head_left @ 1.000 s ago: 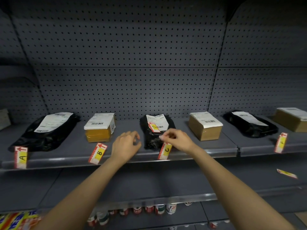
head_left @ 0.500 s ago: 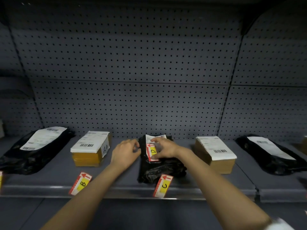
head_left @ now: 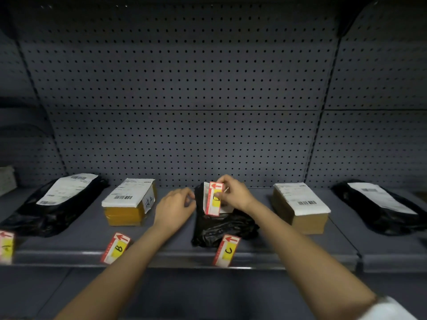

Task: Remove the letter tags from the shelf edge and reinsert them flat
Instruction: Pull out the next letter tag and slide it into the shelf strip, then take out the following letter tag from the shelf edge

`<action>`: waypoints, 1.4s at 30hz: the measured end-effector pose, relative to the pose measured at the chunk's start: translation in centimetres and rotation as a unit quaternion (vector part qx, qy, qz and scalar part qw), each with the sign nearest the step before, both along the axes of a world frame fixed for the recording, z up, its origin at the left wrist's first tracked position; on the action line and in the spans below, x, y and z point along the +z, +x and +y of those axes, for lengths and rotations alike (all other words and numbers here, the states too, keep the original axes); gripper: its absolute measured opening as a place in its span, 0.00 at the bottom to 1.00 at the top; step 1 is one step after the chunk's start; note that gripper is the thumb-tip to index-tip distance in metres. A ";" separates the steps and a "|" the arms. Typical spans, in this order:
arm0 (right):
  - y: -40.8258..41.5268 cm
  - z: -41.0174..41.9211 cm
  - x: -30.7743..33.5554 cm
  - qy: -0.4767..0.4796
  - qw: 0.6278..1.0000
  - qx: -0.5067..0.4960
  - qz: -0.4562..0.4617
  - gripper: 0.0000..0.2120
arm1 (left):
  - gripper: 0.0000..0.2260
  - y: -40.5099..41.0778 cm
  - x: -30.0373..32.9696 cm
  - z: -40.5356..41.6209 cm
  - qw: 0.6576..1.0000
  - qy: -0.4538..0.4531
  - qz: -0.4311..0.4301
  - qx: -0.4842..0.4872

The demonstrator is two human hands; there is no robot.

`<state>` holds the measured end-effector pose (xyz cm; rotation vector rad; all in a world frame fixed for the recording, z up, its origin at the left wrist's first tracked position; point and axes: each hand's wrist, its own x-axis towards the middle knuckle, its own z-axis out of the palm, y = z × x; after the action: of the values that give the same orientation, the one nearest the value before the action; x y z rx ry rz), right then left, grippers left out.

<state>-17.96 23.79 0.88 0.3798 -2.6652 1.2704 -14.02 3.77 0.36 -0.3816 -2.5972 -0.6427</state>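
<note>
My right hand (head_left: pixel 235 194) pinches the red-and-yellow tag D (head_left: pixel 215 199) and holds it upright over the middle black parcel bag (head_left: pixel 221 227). My left hand (head_left: pixel 174 207) hovers just left of that bag, fingers loosely curled, holding nothing. Tag C (head_left: pixel 227 250) leans tilted in the shelf edge rail (head_left: pixel 173 258) below the bag. Tag B (head_left: pixel 116 248) leans tilted in the rail further left. Tag A (head_left: pixel 6 247) stands at the far left edge, partly cut off by the frame.
A black bag with a white label (head_left: pixel 55 204) and a yellow box (head_left: pixel 129 204) lie on the left of the shelf. A brown box (head_left: pixel 300 206) and another black bag (head_left: pixel 379 206) lie on the right. Pegboard (head_left: pixel 184 88) backs the shelf.
My right hand left tag C, reached to tag D on the middle bag and lifted it upright. The view moved closer and to the left. My left hand stayed beside the bag.
</note>
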 end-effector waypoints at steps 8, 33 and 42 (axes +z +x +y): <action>10.7 5.8 2.7 -0.038 0.987 -0.128 0.092 0.07 | 0.05 6.7 2.1 7.3 0.990 0.019 0.061 -0.122; 18.3 20.7 -1.7 0.022 0.993 -0.117 0.022 0.07 | 0.17 13.4 -7.0 22.9 0.988 -0.099 0.034 -0.111; 17.3 22.4 -2.1 -0.007 0.995 -0.086 0.060 0.07 | 0.16 13.2 -7.4 23.2 0.989 -0.107 0.054 -0.089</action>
<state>-0.65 46.16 -1.27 0.2122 -2.5266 1.1770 -0.81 27.02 -7.02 -0.7018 -2.5538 -0.3891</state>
